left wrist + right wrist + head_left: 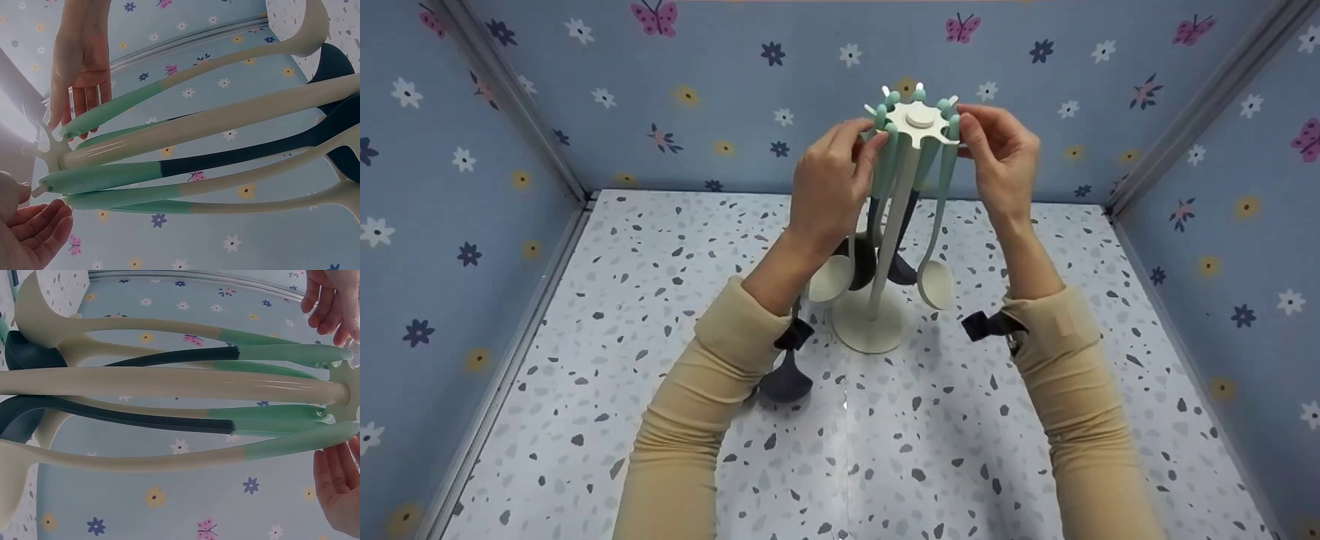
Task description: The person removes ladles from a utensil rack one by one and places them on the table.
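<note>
A cream utensil rack with a star-shaped top stands on its round base. Several green-handled kitchen utensils hang from its hooks, among them a cream ladle on the right and another cream ladle on the left; others have dark heads. My left hand has thumb and fingertips round a green utensil handle at the left hooks; which utensil it belongs to is hard to tell. My right hand pinches the right cream ladle's handle top, beside its hook.
A dark utensil lies on the speckled tabletop, partly hidden by my left forearm. Flower-patterned panels enclose the back and both sides. Black wrist straps hang under the sleeves.
</note>
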Motion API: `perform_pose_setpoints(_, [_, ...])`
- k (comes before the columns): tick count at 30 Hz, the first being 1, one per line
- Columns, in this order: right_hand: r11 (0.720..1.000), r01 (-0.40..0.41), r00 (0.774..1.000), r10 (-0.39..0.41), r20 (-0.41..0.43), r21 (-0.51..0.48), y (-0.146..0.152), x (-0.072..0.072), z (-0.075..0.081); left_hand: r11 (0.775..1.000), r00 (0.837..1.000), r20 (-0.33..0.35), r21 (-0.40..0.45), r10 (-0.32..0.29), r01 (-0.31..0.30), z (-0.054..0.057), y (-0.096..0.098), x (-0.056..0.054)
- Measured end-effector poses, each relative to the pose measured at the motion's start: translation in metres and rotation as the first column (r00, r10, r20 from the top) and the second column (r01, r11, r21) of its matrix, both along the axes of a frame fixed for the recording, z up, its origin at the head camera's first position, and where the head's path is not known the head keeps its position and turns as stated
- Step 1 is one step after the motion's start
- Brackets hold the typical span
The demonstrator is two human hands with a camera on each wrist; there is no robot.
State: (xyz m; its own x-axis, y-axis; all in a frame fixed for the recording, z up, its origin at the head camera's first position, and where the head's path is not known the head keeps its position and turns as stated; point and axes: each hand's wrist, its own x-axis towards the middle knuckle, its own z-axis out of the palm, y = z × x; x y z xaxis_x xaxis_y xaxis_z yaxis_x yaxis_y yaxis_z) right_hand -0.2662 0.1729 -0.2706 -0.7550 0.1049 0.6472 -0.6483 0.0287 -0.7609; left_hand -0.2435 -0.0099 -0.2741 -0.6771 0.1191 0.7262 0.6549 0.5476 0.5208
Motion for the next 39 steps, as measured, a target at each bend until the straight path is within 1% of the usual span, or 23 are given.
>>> perform_pose_setpoints(3, [1.000, 0.003, 1.000, -0.003, -0.010, 0.013, -0.002, 0.004, 0.002, 1.000, 1.000, -0.020, 0.007, 0.013, -0.013, -0.003, -0.003, 0.004])
perform_pose_setpoints(7, [1.000, 0.001, 1.000, -0.001, -0.011, 0.029, -0.004, 0.005, 0.003, 0.999, 0.999, -0.040, 0.021, 0.033, -0.032, -0.010, -0.007, 0.008])
perform_pose_setpoints(12, [1.000, -0.019, 1.000, 0.019, 0.005, 0.012, -0.003, 0.004, 0.004, 0.998, 0.998, -0.031, 0.036, 0.050, -0.049, -0.023, -0.010, 0.012])
perform_pose_setpoints(15, [0.999, -0.022, 1.000, 0.022, 0.005, 0.025, -0.002, 0.005, 0.006, 0.997, 0.998, -0.016, 0.053, 0.053, -0.052, -0.033, -0.013, 0.013])
perform_pose_setpoints(17, [0.999, -0.032, 0.999, 0.032, 0.005, 0.022, -0.002, 0.005, 0.007, 0.997, 0.999, 0.005, 0.066, 0.047, -0.048, -0.040, -0.014, 0.013])
perform_pose_setpoints(21, [0.998, -0.057, 0.998, 0.057, 0.019, -0.004, -0.002, 0.005, 0.008, 0.995, 0.997, 0.073, 0.091, 0.026, -0.033, -0.057, -0.016, 0.013])
perform_pose_setpoints(24, [0.998, -0.058, 0.998, 0.059, 0.017, -0.003, 0.001, -0.001, 0.003, 0.994, 0.992, 0.126, 0.107, 0.013, -0.026, -0.068, -0.017, 0.012])
perform_pose_setpoints(28, [0.999, -0.050, 0.999, 0.050, 0.005, 0.006, 0.005, -0.009, -0.003, 0.990, 0.985, 0.170, 0.142, -0.006, -0.018, -0.081, -0.016, 0.010])
perform_pose_setpoints(32, [0.999, -0.050, 0.999, 0.050, -0.005, 0.003, 0.007, -0.011, -0.005, 0.984, 0.978, 0.203, 0.179, -0.036, -0.001, -0.095, -0.013, 0.007])
perform_pose_setpoints(36, [0.998, -0.057, 0.998, 0.057, -0.006, -0.002, 0.007, -0.011, -0.006, 0.969, 0.967, 0.241, 0.248, -0.085, 0.024, -0.108, -0.010, 0.003])
perform_pose_setpoints(39, [0.999, -0.040, 0.999, 0.040, -0.001, 0.006, 0.006, -0.010, -0.006, 0.957, 0.958, 0.267, 0.290, -0.107, 0.026, -0.117, -0.008, 0.000])
